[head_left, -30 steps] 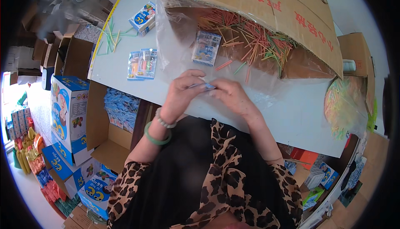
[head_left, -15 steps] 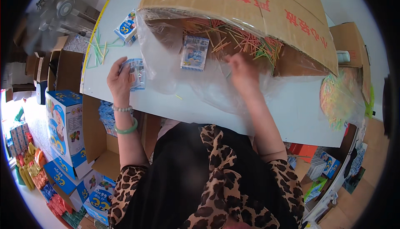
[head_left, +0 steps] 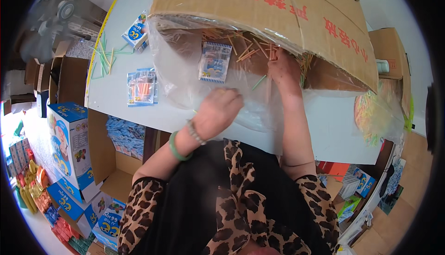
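Observation:
A large cardboard box (head_left: 259,4) lies on its side, its mouth facing me and a clear plastic liner (head_left: 171,69) spilling out. Thin coloured sticks (head_left: 248,51) are heaped inside. My right hand (head_left: 283,71) reaches into the mouth, fingers closed on a few reddish sticks. Over the liner's near edge is my left hand (head_left: 218,109), its fingers curled together; what they hold, if anything, is hidden. A blue-and-white printed sachet (head_left: 215,62) lies on the liner, beyond my left hand. More sachets (head_left: 142,88), with pinkish sticks showing through, lie on the table to the left.
On the white table (head_left: 111,92), a small blue-and-white carton (head_left: 136,32) stands near loose green sticks (head_left: 107,58). An open box of sachets (head_left: 123,136) sits below the left edge. To the right are a bag of coloured sticks (head_left: 373,111) and another cardboard box (head_left: 389,51).
My left hand has left the sachets on the left and moved right, toward the middle. My right hand has gone deeper into the box mouth and closed on sticks.

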A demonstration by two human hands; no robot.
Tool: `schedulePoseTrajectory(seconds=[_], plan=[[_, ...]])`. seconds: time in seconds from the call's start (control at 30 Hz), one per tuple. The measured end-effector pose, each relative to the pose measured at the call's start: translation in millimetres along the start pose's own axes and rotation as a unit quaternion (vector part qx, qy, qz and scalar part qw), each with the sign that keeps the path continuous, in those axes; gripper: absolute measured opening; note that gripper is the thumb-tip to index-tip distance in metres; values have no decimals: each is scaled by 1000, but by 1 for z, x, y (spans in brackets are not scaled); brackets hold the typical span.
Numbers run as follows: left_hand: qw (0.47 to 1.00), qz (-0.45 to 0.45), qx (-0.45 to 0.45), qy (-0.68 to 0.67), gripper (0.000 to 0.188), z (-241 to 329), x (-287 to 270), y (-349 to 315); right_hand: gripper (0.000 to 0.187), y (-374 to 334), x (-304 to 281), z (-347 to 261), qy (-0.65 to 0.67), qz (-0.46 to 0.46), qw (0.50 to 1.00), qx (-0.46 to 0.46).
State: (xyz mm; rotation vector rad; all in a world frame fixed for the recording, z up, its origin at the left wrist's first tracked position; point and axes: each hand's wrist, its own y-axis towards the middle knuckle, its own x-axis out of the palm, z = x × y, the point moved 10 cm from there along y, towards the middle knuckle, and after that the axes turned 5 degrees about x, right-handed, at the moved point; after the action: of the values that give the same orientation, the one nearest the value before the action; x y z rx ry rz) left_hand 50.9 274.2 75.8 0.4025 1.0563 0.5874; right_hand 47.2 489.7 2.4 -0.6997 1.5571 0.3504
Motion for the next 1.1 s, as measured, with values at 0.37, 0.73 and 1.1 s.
schedulePoseTrajectory(seconds=[0.37,0.73,1.1], plan=[[986,-130,-99,33,32,-34,62,13,25,-22,-1,-74,50,8,964,-261],[979,-158,-128,18,31,-43,66,-2,34,10,-37,-73,24,127,965,-229],[980,-151,-131,2,31,-44,67,-2,38,50,-9,-80,-41,78,982,-164]])
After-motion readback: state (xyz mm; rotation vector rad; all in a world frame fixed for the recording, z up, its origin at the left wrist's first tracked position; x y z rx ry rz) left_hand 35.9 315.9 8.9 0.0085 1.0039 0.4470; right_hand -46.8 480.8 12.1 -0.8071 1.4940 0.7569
